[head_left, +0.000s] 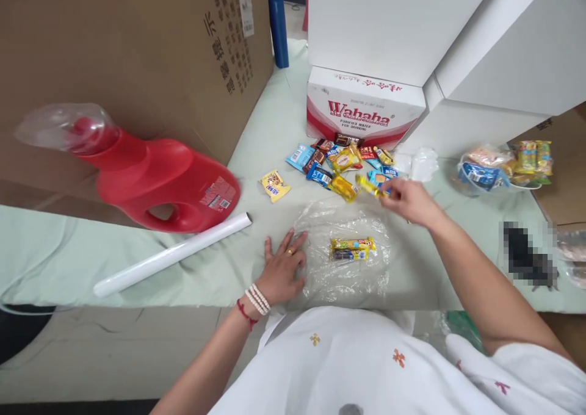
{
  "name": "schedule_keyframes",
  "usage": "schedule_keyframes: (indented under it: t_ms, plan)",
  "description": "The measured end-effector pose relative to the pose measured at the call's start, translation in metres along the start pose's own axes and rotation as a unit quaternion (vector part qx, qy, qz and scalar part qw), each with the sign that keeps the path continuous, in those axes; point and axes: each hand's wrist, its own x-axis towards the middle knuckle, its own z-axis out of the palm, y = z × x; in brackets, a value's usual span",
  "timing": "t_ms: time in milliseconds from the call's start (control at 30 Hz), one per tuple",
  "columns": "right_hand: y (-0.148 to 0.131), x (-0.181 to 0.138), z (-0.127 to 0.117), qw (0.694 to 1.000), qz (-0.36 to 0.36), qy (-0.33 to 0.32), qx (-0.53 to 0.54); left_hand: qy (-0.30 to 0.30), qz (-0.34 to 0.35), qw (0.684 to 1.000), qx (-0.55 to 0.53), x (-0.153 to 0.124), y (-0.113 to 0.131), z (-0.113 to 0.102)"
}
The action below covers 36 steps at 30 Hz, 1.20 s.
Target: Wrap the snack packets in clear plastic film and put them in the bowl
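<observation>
My left hand (282, 271) lies flat with fingers spread on the left edge of a sheet of clear plastic film (320, 281) spread on the pale green table. On the film lie two wrapped snack bars (351, 249) side by side. My right hand (409, 200) is raised past the film and pinches a yellow wrapped snack bar (370, 187). Just beyond it lies a pile of wrapped snacks (341, 162) in blue, yellow, red and brown packets.
A red detergent jug (169, 183) lies on its side at left, with a white roll (171, 255) in front of it. A single yellow packet (274, 185) lies apart. A Wahaha carton (364, 107), white boxes, a big cardboard box and bagged snacks (503, 165) ring the table.
</observation>
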Motion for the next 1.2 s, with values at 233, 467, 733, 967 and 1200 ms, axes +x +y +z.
schedule_keyframes:
  t_ms: [233, 467, 733, 967, 1200]
  plan:
    - [-0.042, -0.066, 0.063, 0.986, -0.081, -0.127, -0.068, 0.008, 0.010, 1.000, 0.002, -0.006, -0.006, 0.005]
    - [-0.057, -0.071, 0.080, 0.963, -0.184, -0.105, -0.164, 0.028, -0.033, 0.998, 0.052, -0.011, 0.014, 0.015]
    - [-0.038, -0.078, 0.080, 0.981, -0.158, -0.096, -0.065, 0.024, -0.046, 0.996, 0.077, -0.017, 0.022, 0.020]
    - [-0.049, -0.096, 0.095, 0.973, -0.159, -0.106, -0.129, 0.083, -0.043, 0.993, 0.077, -0.036, 0.029, 0.029]
    - [-0.057, -0.093, 0.102, 0.965, -0.173, -0.108, -0.168, 0.131, 0.074, 0.984, 0.095, -0.024, 0.054, 0.005]
